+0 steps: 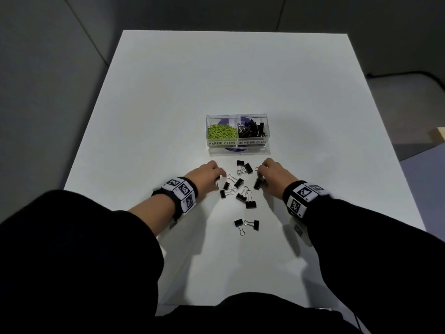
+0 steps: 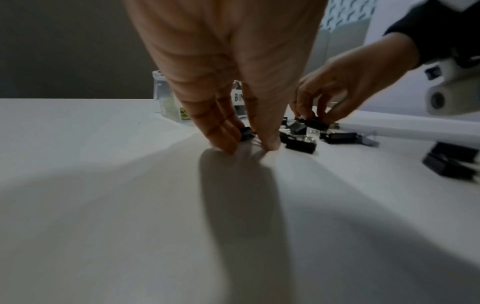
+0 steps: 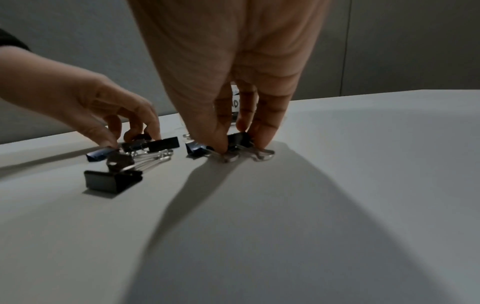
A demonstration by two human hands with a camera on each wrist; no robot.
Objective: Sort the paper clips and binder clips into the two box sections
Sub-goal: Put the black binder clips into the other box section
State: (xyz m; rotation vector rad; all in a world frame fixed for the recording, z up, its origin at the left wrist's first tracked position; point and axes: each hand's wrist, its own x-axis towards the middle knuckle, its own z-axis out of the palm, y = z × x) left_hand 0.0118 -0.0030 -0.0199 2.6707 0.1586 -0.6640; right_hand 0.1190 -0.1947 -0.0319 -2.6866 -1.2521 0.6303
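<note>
A clear two-section box (image 1: 237, 150) stands at mid-table, labelled PAPER CLIPS and BINDER CLIPS. Green paper clips (image 1: 221, 131) fill its left section and black binder clips (image 1: 252, 131) lie in its right one. Several loose black binder clips (image 1: 238, 183) are scattered on the table in front of the box, between my hands. My left hand (image 1: 218, 179) reaches down at the left of the pile, thumb and fingers pinching a binder clip (image 2: 245, 133) that touches the table. My right hand (image 1: 260, 182) pinches another binder clip (image 3: 237, 139) at the right of the pile, its wire handles on the table.
The white table (image 1: 168, 104) extends well beyond the box and ends at its far edge. Two more binder clips (image 1: 246, 224) lie closer to me. A pale wooden object (image 1: 438, 135) shows past the table's right edge. Dark floor surrounds the table.
</note>
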